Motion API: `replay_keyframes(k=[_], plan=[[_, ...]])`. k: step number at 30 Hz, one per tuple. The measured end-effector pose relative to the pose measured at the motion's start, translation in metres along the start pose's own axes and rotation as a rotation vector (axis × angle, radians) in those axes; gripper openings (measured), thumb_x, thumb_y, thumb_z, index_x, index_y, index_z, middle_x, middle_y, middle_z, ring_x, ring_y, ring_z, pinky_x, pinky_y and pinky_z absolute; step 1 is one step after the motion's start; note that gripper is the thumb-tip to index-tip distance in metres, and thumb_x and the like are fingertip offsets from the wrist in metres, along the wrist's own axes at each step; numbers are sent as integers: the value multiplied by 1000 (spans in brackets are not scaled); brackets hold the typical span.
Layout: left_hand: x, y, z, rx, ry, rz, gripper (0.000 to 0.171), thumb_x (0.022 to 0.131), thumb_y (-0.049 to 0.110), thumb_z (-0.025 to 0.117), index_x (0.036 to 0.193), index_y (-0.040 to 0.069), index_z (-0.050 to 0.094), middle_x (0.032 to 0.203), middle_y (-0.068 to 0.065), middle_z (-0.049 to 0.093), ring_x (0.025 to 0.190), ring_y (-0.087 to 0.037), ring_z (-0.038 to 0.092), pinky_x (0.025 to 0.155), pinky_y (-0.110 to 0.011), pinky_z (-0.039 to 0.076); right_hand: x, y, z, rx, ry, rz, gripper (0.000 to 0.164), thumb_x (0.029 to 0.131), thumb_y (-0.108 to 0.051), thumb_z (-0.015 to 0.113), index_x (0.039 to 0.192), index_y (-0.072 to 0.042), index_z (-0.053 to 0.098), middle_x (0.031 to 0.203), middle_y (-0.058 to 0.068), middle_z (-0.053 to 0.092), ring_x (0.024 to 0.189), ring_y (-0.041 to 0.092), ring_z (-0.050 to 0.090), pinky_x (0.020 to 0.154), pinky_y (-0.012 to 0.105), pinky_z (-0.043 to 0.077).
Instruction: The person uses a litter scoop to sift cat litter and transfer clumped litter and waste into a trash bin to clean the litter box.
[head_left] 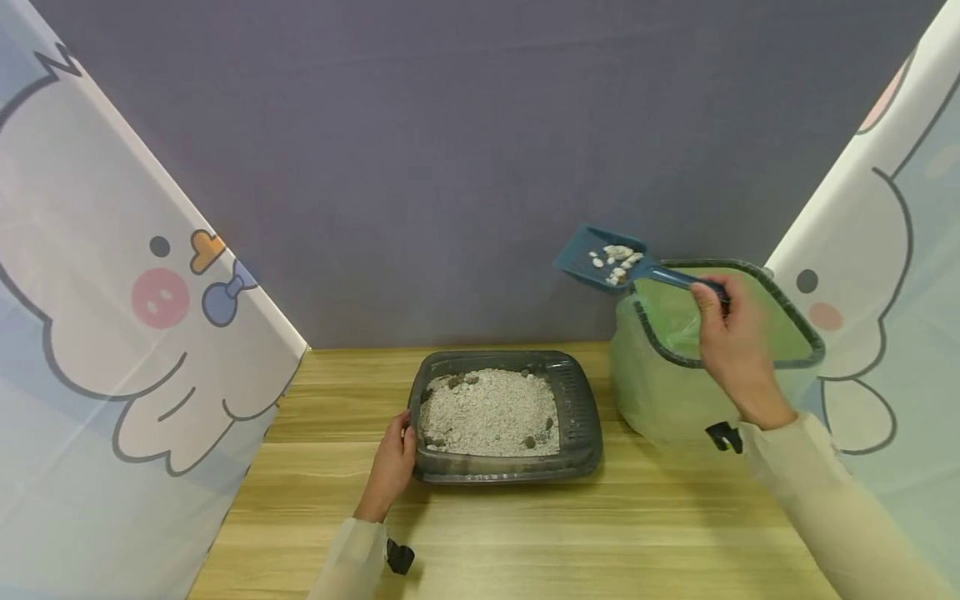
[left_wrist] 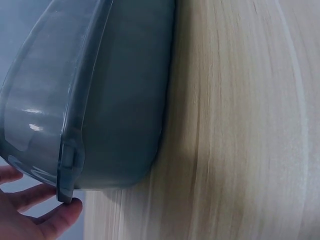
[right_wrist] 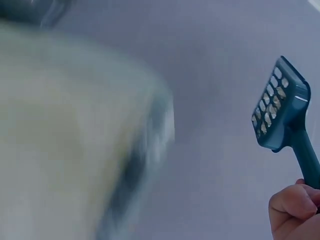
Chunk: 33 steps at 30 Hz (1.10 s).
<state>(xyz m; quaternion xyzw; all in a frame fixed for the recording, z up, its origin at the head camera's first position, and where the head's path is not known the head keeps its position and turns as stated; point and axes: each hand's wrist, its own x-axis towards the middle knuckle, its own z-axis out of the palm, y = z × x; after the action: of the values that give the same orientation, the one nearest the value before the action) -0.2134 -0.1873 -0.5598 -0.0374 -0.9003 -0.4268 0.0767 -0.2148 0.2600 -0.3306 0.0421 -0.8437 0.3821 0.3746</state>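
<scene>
My right hand point(head_left: 733, 350) grips the dark handle of a blue slotted litter scoop point(head_left: 596, 262), held up over the left rim of a lined bin. Several pale litter clumps point(head_left: 621, 257) lie in the scoop. In the right wrist view, the scoop point(right_wrist: 281, 102) shows its slots with clumps behind them. A dark grey litter box point(head_left: 581, 417) stands on the table, filled with pale granular litter point(head_left: 491, 412). My left hand point(head_left: 393, 458) holds its left rim. The left wrist view has the thumb and fingers point(left_wrist: 62, 220) pinching the box's edge.
The bin point(head_left: 652, 392) has a dark rim and a greenish translucent bag, and stands right of the box. Brown lumps point(head_left: 529, 442) dot the litter near its edges. Behind the wooden table point(head_left: 525, 533) rises a grey wall point(head_left: 480, 183), with printed cartoon panels point(head_left: 97, 333) at both sides.
</scene>
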Motion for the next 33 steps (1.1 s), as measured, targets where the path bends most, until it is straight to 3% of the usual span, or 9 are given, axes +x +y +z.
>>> replay_keyframes(k=[3, 5, 7, 12, 16, 21, 28, 31, 33], plan=[[0, -1, 0, -3, -5, -2, 40, 103, 15, 40, 138, -3, 38, 127, -24, 49, 108, -36, 54, 84, -49, 46, 12, 10, -27, -80, 97, 13, 30, 97, -23, 56, 111, 4, 61, 74, -11, 46, 57, 2, 36, 57, 19, 28], [0, -2, 0, -3, -7, -2, 40, 104, 17, 39, 138, -3, 38, 127, -23, 50, 106, -35, 55, 83, -48, 47, 18, 19, -46, -146, 111, 52, 33, 96, -26, 56, 112, 3, 61, 72, -13, 45, 56, 0, 35, 56, 18, 27], [0, -3, 0, -7, -8, -2, 41, 104, 19, 38, 139, -2, 38, 126, -22, 50, 104, -34, 56, 80, -47, 48, 22, 28, -64, -208, 59, 102, 37, 98, -30, 53, 114, 3, 59, 73, -7, 48, 53, 2, 35, 52, 19, 27], [0, -4, 0, -12, 2, 9, 41, 104, 20, 38, 138, -3, 39, 123, -22, 52, 100, -33, 57, 75, -44, 49, 27, 49, -95, -363, -186, 170, 47, 102, -34, 39, 121, 9, 50, 80, 20, 53, 47, 17, 39, 43, 29, 29], [1, -3, 0, -18, 8, 18, 40, 104, 17, 39, 138, -4, 39, 123, -24, 52, 100, -34, 57, 77, -46, 49, 27, 65, -100, -439, -295, 158, 47, 102, -31, 41, 119, 12, 49, 70, 18, 53, 48, 23, 41, 44, 34, 31], [1, -4, 1, -17, -2, 19, 40, 103, 17, 39, 138, -4, 39, 124, -24, 51, 102, -34, 57, 79, -47, 48, 28, 78, -98, -510, -332, -5, 26, 96, -11, 57, 110, 12, 56, 68, 17, 51, 49, 24, 43, 45, 38, 32], [1, -5, 3, -24, -16, 18, 42, 104, 20, 38, 138, -4, 38, 125, -24, 50, 105, -35, 55, 81, -47, 48, 31, 79, -104, -564, -211, -262, 15, 82, 9, 67, 97, 10, 65, 69, 16, 46, 52, 25, 40, 46, 36, 30], [1, -6, 1, -16, -15, 16, 42, 104, 21, 38, 138, -3, 38, 124, -23, 51, 103, -34, 56, 79, -46, 48, 28, 79, -106, -554, -186, -272, 16, 83, 9, 66, 99, 10, 65, 69, 15, 43, 54, 26, 39, 48, 36, 29], [1, -5, 0, -14, -10, 19, 42, 104, 21, 37, 138, -3, 38, 125, -23, 51, 102, -33, 57, 78, -45, 48, 25, 80, -106, -535, -186, -233, 17, 86, 7, 63, 102, 11, 64, 72, 17, 44, 56, 27, 39, 49, 37, 28]])
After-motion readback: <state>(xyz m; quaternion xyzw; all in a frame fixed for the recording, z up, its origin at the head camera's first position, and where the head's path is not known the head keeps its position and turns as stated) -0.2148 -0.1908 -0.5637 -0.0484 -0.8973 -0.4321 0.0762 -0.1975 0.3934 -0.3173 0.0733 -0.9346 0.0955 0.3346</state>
